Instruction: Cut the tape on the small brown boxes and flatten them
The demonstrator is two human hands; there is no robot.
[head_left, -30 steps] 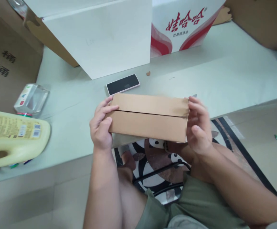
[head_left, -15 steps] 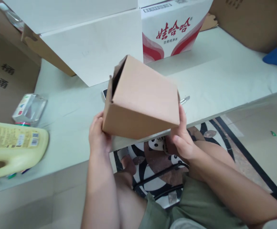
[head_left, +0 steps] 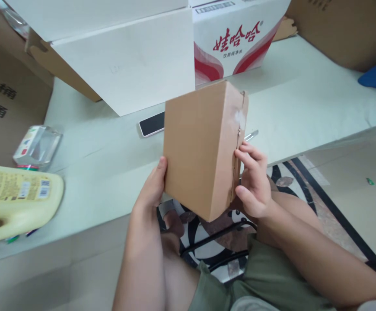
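Note:
A plain brown cardboard box (head_left: 192, 151) is held up, tilted, in front of the table's edge. My left hand (head_left: 154, 183) grips its left side, thumb on the near face and the other fingers hidden behind. A narrow side with a seam between flaps and a shiny patch like clear tape faces right. My right hand (head_left: 254, 181) is at that side, fingertips touching the seam, thumb apart from the other fingers. Behind the box lies a phone (head_left: 151, 124), partly covered. A slim metallic tool (head_left: 251, 135), its kind unclear, pokes out beyond the box's right side.
White cartons (head_left: 126, 65) stand at the back, one with red lettering (head_left: 236, 39). On the left are a clear bottle (head_left: 39, 147) lying down and a large yellow jug (head_left: 19, 198). Brown cartons (head_left: 9, 95) flank the pale table (head_left: 304, 95).
The box has turned in my hands, so its seamed side now faces right and more of the phone shows. My left hand moved right and up; the right fingers shifted onto the seam.

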